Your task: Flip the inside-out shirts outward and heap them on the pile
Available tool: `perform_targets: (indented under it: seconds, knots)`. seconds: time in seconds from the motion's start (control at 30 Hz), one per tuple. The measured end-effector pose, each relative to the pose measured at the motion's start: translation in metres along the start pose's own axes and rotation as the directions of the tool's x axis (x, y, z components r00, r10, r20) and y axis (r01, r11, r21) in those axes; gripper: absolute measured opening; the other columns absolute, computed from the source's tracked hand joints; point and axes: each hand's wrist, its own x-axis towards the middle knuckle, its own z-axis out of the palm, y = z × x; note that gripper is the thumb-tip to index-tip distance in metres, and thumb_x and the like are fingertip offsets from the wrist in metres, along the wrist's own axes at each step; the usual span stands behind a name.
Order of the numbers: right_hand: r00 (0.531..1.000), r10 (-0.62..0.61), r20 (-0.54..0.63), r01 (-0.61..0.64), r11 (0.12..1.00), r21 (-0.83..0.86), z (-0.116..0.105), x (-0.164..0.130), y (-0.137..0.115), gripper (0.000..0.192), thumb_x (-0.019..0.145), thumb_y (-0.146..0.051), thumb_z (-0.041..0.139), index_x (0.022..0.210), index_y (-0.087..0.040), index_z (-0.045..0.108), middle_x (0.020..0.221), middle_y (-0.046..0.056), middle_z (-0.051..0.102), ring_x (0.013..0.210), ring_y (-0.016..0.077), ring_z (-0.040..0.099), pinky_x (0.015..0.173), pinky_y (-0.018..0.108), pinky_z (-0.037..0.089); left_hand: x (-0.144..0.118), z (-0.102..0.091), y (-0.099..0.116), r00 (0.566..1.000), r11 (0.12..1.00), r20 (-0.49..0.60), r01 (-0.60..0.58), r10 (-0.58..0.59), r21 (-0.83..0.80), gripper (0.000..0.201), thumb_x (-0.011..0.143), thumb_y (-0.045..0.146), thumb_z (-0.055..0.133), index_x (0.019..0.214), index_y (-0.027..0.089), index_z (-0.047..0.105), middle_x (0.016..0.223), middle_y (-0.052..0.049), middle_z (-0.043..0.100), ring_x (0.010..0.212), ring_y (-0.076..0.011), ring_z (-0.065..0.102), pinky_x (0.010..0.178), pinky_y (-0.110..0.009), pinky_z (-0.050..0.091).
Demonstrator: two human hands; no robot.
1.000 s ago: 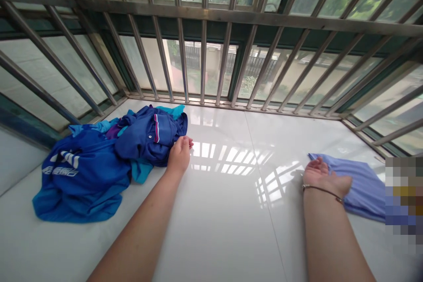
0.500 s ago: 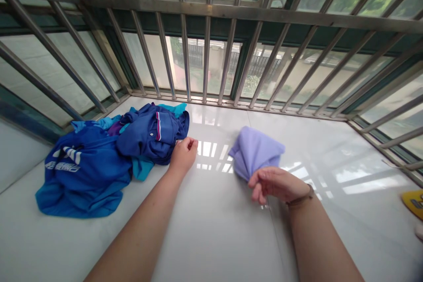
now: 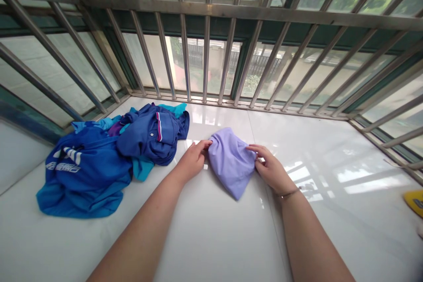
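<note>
Two hands are working one small lilac cloth [image 3: 230,165] on the glossy white sill [image 3: 313,150], right in the middle of the bay. Left hand [image 3: 193,160] is lying at the cloth's left edge, fingers stretched nearly flat, tips pinching the upper corner. Right hand [image 3: 271,169] is pressing against the opposite edge, fingers [image 3: 261,149] loosely curled, thumb and forefinger nipping the fabric. A thin bracelet [image 3: 290,192] is sitting on that wrist. The cloth is lying bunched between them, tapering to a point toward the person. Just beside the left hand, a heap of blue clothes [image 3: 109,158] is sprawling toward the corner. Steel window bars [image 3: 206,48] are running around the sill, and something yellow [image 3: 414,202] is peeking in at the right edge.
</note>
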Motion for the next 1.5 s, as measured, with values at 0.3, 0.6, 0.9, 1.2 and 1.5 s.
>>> perform_targets:
  seconds: [0.3,0.6,0.9,1.2,1.5]
  knots:
    - [0.907,0.148,0.394,-0.114,0.988,-0.109,-0.003,-0.006,-0.013,0.037,0.090,-0.046,0.081,0.119,-0.023,0.085,0.091,0.003,0.076,0.077,0.0196,0.064,0.071,0.031,0.053,-0.003,0.002,0.008,0.985,0.976,-0.055,-0.156,0.166,0.155,0.036,0.084,0.016,0.076,0.111,0.034,0.090,0.128,-0.011,0.065,0.118,-0.0312,0.065,0.110,-0.049,0.055]
    - [0.955,0.086,0.284,-0.263,0.686,0.678,-0.026,-0.031,-0.015,0.044,0.091,-0.059,0.087,0.120,-0.027,0.078,0.087,0.001,0.076,0.066,0.0152,0.069,0.061,0.026,0.058,-0.009,-0.003,0.027,0.882,0.717,0.445,0.412,-0.157,-0.563,0.078,0.093,0.084,0.065,0.049,0.022,0.049,0.048,-0.002,0.056,0.040,-0.0102,0.043,0.046,-0.027,0.033]
    - [0.982,0.168,-0.090,-0.070,0.757,0.650,0.005,0.002,-0.003,0.066,0.087,-0.048,0.091,0.147,-0.038,0.066,0.173,0.006,0.053,0.164,0.0293,0.042,0.133,0.054,0.039,-0.003,0.008,0.028,0.875,0.621,0.409,0.476,-0.261,-0.623,0.082,0.073,0.090,0.084,0.109,0.017,0.072,0.098,-0.013,0.082,0.071,-0.0167,0.072,0.062,-0.027,0.059]
    - [0.896,-0.091,0.434,-0.282,0.637,0.717,0.002,-0.021,-0.040,0.078,0.078,-0.076,0.089,0.146,-0.042,0.070,0.172,0.007,0.053,0.156,0.0359,0.054,0.120,0.057,0.049,-0.005,0.009,0.029,0.862,0.663,0.470,0.466,-0.191,-0.586,0.090,0.073,0.087,0.087,0.127,0.017,0.071,0.115,-0.020,0.082,0.086,-0.0227,0.079,0.072,-0.032,0.062]
    - [0.951,0.307,-0.027,-0.288,0.916,0.278,0.024,-0.004,-0.019,0.058,0.087,-0.078,0.079,0.080,-0.025,0.055,0.057,-0.007,0.052,0.049,0.0118,0.047,0.048,0.026,0.040,-0.004,0.020,0.026,0.880,0.706,0.410,0.448,-0.240,-0.549,0.071,0.080,0.073,0.091,0.121,0.023,0.061,0.100,-0.011,0.082,0.076,-0.0177,0.075,0.067,-0.028,0.059]
